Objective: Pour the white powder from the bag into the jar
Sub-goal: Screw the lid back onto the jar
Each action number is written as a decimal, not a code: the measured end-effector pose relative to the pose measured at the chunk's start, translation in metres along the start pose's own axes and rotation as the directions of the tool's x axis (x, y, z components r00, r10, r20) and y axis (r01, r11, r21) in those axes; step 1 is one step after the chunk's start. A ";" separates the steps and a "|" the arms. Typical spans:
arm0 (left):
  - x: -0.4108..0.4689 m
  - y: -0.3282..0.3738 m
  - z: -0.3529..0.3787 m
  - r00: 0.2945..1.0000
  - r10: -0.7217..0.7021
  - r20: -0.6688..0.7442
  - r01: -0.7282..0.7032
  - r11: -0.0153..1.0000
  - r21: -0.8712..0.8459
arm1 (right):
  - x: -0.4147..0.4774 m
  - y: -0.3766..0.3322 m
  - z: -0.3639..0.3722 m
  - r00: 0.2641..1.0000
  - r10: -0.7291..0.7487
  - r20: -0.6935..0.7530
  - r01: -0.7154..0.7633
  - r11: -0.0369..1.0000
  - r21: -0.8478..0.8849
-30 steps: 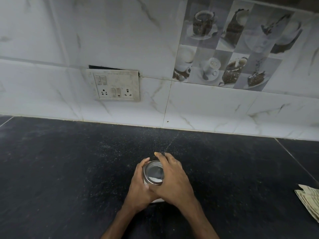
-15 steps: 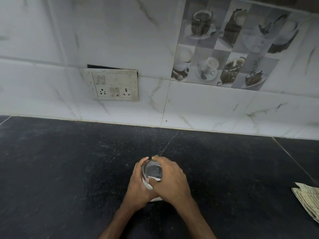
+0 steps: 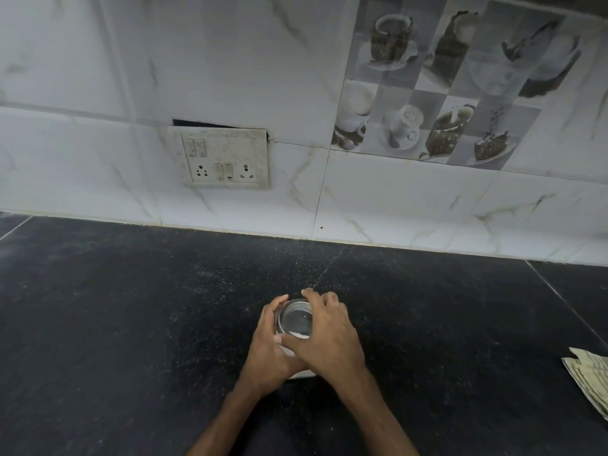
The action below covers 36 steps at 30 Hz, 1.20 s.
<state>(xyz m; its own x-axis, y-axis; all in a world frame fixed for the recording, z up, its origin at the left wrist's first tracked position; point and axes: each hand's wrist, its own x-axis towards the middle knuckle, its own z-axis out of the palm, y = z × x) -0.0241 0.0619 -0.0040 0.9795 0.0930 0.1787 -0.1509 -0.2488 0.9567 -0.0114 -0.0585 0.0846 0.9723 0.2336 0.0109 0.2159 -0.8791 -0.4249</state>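
Stone, black and flecked with pale specks, is making up the surface (image 3: 131, 324), which is filling the lower half of the view and meeting a white marble-veined tiled wall (image 3: 98, 77) along a pale seam. Thin joint lines are crossing the surface at 10 o'clock and at 3 o'clock. On the wall at 11 o'clock a grimy switch and socket plate (image 3: 223, 158) is sitting with a dark gap above its top edge. At 1 o'clock a decorative tile (image 3: 437, 80) is showing cups and desserts in grey squares. At 4 o'clock, at the frame's edge, a folded pale cloth or paper (image 3: 589, 376) is lying on the surface; which of the two, I cannot tell.

Near 6 o'clock the jar (image 3: 295, 320), clear glass with a little white powder (image 3: 300, 335) at its near inner edge, is standing on the surface. The left hand (image 3: 266, 353) is wrapping its fingers around the jar's left side, gripping it. The right hand (image 3: 332, 340) is curling its fingers over the jar's rim and right side, also gripping it.
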 end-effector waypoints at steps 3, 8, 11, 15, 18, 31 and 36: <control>0.000 0.002 -0.001 1.000 0.003 -0.008 -0.003 1.000 0.003 | 0.002 0.005 -0.003 0.991 -0.075 0.109 0.063 0.991 0.116; 0.000 -0.001 0.000 1.000 0.003 -0.019 -0.003 1.000 -0.002 | -0.004 0.000 0.005 0.997 0.012 -0.071 -0.009 0.999 0.049; 0.000 -0.004 0.001 1.000 0.009 -0.018 -0.009 1.000 0.003 | -0.004 0.005 0.004 0.999 0.026 -0.046 -0.023 0.998 0.064; 0.001 -0.009 0.001 1.000 0.002 -0.015 -0.002 1.000 -0.007 | 0.000 0.011 -0.003 0.997 -0.069 0.039 0.063 0.987 0.150; 0.001 -0.010 0.002 1.000 -0.005 -0.018 0.005 1.000 -0.006 | -0.001 0.007 0.001 0.999 -0.015 -0.031 0.019 0.991 0.135; 0.000 -0.006 0.000 1.000 0.007 -0.002 -0.007 1.000 0.003 | 0.001 0.001 0.006 0.996 0.018 -0.091 -0.019 1.000 -0.019; 0.001 -0.006 -0.001 1.000 0.021 0.011 -0.021 1.000 0.010 | 0.011 0.005 -0.003 0.991 -0.114 0.065 0.114 0.994 0.002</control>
<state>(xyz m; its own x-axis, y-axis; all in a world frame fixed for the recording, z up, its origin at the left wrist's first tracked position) -0.0221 0.0643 -0.0092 0.9775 0.0774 0.1961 -0.1700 -0.2603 0.9504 0.0006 -0.0612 0.0852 0.9336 0.3584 0.0001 0.3249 -0.8460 -0.4228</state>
